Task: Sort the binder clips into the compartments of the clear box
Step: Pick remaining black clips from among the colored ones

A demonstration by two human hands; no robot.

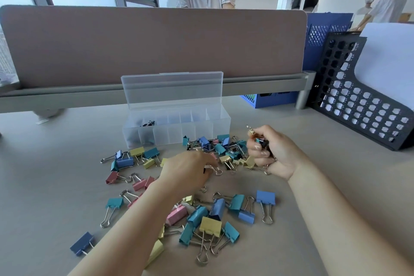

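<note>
Reaching down among the scattered binder clips [209, 224], the left hand [188, 170] is pinching a small black clip [217, 171] with curled fingers. Beyond both hands, the clear box [201, 134] is standing open, dark clips lying in its left compartments. The right hand [272, 152] is clutching a bunch of small clips [261, 141].

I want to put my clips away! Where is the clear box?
In the head view the clear box stands in the middle of the desk, lid up, just behind the binder clips and in front of the pink divider.
</note>
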